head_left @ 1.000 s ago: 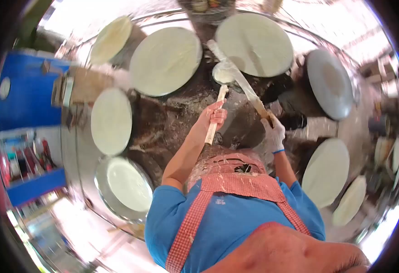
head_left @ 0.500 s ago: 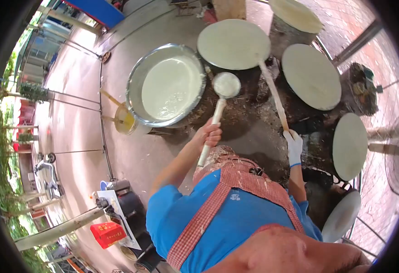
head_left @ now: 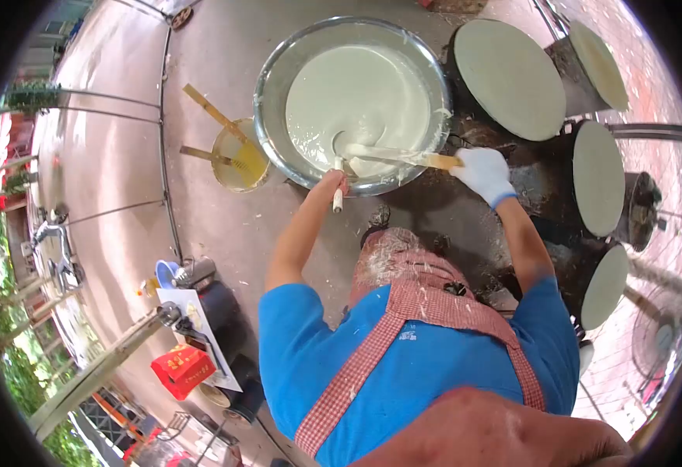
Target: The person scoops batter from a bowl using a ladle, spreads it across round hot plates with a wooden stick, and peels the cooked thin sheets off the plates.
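A wide metal basin (head_left: 269,101) holds thick white batter (head_left: 356,93). At its near edge my left hand (head_left: 331,184) is wrapped round the pale handle of a ladle (head_left: 338,204), whose bowl dips into the batter. My right hand (head_left: 484,173), in a white glove, grips a long wooden spatula (head_left: 407,156) by its bare end. Batter coats the spatula's other end, which reaches over the basin beside the ladle; whether the two touch I cannot tell.
Several round griddles covered in pale batter, the nearest a large griddle (head_left: 510,78), stand to the right. Left of the basin is a small bucket (head_left: 228,175) with yellow liquid and wooden-handled brushes. A red box (head_left: 184,370) and a fan (head_left: 662,335) are farther out.
My right hand has brought the spatula from a griddle over to the basin. The ladle, held up outside before, now dips into the batter. The view has shifted towards the basin.
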Available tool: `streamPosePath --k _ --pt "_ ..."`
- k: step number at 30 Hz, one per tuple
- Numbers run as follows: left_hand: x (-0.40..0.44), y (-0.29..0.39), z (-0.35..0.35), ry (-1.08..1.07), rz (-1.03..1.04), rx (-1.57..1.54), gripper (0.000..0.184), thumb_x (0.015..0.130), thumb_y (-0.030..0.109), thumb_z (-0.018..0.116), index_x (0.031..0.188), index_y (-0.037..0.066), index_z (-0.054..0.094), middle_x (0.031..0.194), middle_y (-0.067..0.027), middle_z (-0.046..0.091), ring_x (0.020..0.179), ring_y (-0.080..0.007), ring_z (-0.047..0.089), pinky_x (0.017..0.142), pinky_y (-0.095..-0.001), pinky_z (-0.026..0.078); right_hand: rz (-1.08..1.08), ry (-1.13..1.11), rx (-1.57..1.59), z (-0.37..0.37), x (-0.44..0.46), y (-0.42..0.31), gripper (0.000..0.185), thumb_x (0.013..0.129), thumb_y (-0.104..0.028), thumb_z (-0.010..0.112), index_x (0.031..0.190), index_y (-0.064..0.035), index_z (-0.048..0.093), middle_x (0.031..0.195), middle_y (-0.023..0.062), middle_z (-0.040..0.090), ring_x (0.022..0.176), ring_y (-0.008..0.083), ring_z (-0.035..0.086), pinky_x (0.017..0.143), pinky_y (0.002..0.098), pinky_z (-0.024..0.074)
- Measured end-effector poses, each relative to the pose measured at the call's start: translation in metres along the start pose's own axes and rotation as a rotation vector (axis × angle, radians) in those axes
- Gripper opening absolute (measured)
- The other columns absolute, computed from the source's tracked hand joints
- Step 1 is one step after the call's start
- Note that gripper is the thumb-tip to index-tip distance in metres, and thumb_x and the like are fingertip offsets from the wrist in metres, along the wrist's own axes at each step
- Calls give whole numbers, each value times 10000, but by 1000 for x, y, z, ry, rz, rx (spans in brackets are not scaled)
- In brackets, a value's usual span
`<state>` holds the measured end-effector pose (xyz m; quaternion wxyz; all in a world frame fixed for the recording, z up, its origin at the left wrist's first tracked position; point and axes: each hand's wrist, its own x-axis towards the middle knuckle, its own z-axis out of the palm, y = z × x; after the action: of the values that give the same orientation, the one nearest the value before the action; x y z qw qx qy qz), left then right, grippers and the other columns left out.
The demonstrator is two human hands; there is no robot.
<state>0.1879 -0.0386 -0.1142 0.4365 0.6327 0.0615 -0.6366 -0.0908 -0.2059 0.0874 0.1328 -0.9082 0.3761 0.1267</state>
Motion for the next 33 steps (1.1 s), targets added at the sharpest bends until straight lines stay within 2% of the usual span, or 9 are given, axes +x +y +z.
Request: streamPosePath --k 3,6,11,17,21,24,27,30,33 --pt "1 -4 1 42 -31 178 281 815 61 460 576 83 314 419 -29 296 333 -138 333 309 -289 289 166 0 149 46 -18 17 426 695 -485 585 737 -62 607 729 165 611 724 330 600 655 430 462" --pt "-11 15 15 -204 -552 -535 264 816 64 497 622 99 323 468 -11 341 324 -99 311 296 -272 268 202 -12 204 79 -40 1 437 713 -495 585 762 -62 612 756 170 617 721 343 597 655 441 461" --pt "-150 106 61 -412 -366 -760 280 860 149 495 647 91 323 497 19 304 343 -51 287 241 -174 195 228 194 280 37 -78 -9 398 739 -436 616 844 -53 614 740 162 617 688 338 596 613 401 465" --pt "-332 212 100 -559 246 -399 144 850 177 539 892 149 405 539 38 299 367 -22 245 239 -156 200 -143 1054 280 -69 -61 -14 306 750 -298 658 857 -16 609 739 155 621 643 316 598 563 379 469" --pt "-407 268 105 -599 679 25 173 894 184 471 1048 237 413 535 55 285 354 -17 230 264 -143 183 -105 1179 455 -122 -41 0 340 747 -296 672 908 -2 608 754 164 620 674 315 597 593 357 469" --pt "-418 285 106 -569 1087 195 195 889 184 473 1071 220 412 534 48 312 346 -27 265 266 -166 207 -128 1235 874 -151 -49 -8 283 766 -241 664 906 2 622 718 107 629 649 141 580 616 288 463" --pt "-342 276 96 -261 919 103 145 874 218 497 1001 194 433 546 61 368 368 -54 357 294 -189 265 -53 738 1313 -110 -50 -12 263 774 -224 651 903 3 615 669 44 596 562 79 504 520 243 422" --pt "-289 220 100 -602 134 -26 197 877 235 492 716 145 424 479 28 285 352 -71 293 292 -196 246 252 429 1251 -22 -68 -3 309 739 -315 658 838 -23 640 577 47 560 481 100 512 442 261 408" --pt "-269 193 150 -470 -374 -379 262 915 227 424 725 47 434 499 28 275 361 -63 253 249 -180 207 530 369 1077 34 -145 13 373 686 -394 677 793 -38 653 584 91 574 492 154 564 457 287 426"
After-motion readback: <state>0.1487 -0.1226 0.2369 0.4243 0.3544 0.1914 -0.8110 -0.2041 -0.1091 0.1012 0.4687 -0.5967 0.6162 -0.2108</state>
